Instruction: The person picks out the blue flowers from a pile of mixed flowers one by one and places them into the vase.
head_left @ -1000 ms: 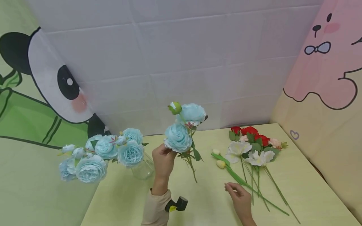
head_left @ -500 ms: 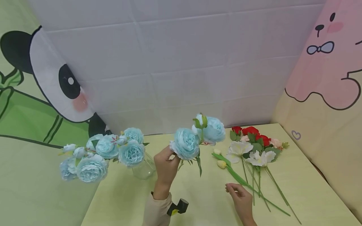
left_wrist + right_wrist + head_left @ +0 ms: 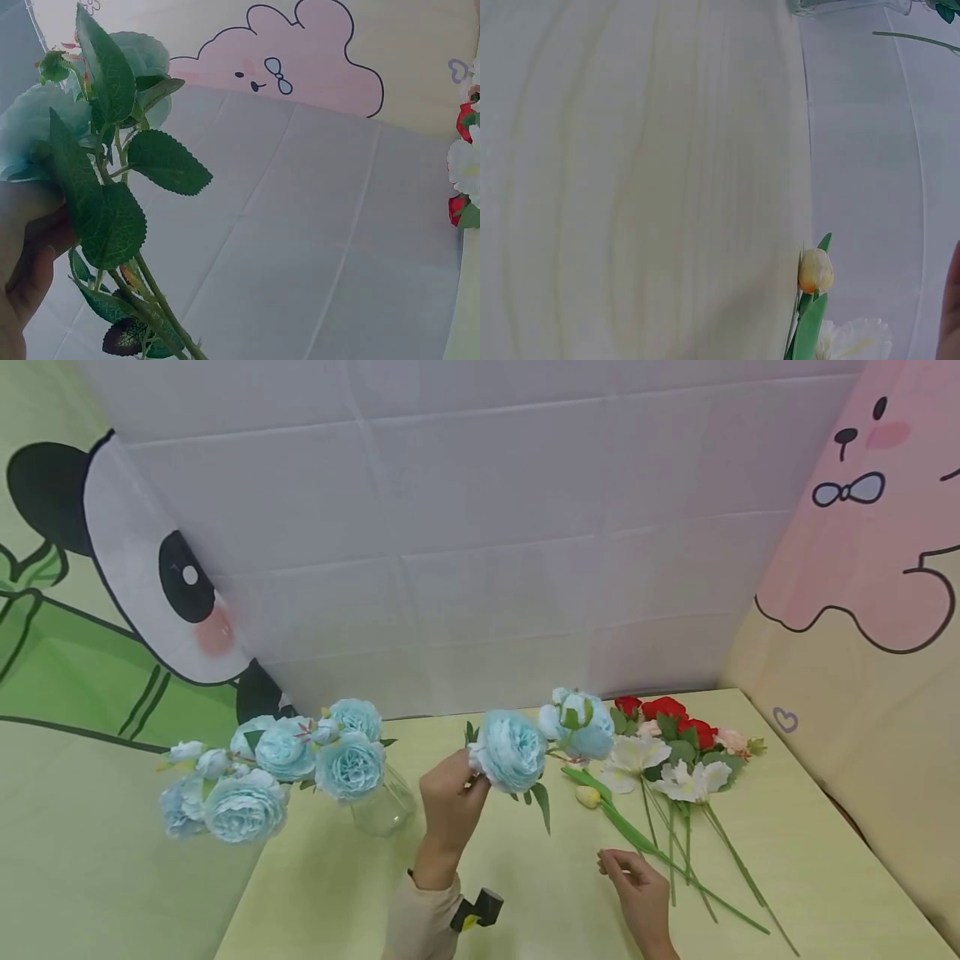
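Note:
My left hand (image 3: 452, 800) pinches a spray of light blue artificial peonies (image 3: 512, 752) just under the blooms, above the table. The spray tilts to the right, its blooms overlapping the far flowers. In the left wrist view its green leaves (image 3: 169, 161) and stems (image 3: 161, 304) show, while the fingers are partly cut off at the left edge. Low at the right, my right hand (image 3: 639, 897) holds nothing, its fingers loosely curled beside a yellow tulip (image 3: 588, 797). Only a sliver of that hand appears in the right wrist view.
A clear glass vase (image 3: 382, 806) with more blue peonies (image 3: 281, 752) leaning left stands on the table (image 3: 315, 893). On the right lie red roses (image 3: 663, 707), white flowers (image 3: 690, 779) and long stems. A white cloth wall (image 3: 487, 543) closes off the back.
The blue peony spray has tipped over to the right and lowered, turning in my left hand, which has shifted slightly right. My right hand has stayed in place.

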{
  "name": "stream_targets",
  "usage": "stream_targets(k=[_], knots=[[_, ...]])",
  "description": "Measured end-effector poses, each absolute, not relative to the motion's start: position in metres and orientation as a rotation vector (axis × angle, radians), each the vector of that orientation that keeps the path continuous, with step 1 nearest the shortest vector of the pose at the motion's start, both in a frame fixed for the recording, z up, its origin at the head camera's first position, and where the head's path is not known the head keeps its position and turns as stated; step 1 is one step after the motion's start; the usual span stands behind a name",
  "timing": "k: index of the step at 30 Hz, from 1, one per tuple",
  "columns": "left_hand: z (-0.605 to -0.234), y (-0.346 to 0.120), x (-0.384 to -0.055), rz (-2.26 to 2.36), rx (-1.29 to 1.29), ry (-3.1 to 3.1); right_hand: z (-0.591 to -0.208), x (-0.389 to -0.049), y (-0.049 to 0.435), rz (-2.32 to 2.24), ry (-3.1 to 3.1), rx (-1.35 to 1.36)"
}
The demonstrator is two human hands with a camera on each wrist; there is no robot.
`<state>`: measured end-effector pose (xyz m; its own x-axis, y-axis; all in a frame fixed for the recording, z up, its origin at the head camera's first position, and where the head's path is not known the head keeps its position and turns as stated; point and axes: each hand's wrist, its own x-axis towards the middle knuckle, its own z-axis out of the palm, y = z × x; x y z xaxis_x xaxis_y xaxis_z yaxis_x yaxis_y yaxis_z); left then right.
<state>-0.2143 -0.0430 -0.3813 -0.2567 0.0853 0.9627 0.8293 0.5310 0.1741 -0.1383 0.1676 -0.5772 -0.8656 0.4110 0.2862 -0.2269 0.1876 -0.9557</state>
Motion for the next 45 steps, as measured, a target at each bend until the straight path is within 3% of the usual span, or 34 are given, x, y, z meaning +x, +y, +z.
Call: stream_targets(k=[6, 14, 23, 45], knots=[[-0.384, -0.042, -0.216, -0.657, -0.825, -1.653, -0.579, -0.139, 0.168, 1.714, -2.028, -0.224], [-0.386, -0.04, -0.215, -0.484, -0.918, -1.623, -0.556, -0.135, 0.161, 1.743, -2.088, -0.403], [-0.392, -0.042, -0.218, -0.433, -0.978, -1.599, -0.527, -0.124, 0.153, 1.757, -2.061, -0.387], [-0.391, -0.047, -0.219, -0.367, -0.931, -1.562, -0.526, -0.125, 0.155, 1.729, -2.155, -0.428]])
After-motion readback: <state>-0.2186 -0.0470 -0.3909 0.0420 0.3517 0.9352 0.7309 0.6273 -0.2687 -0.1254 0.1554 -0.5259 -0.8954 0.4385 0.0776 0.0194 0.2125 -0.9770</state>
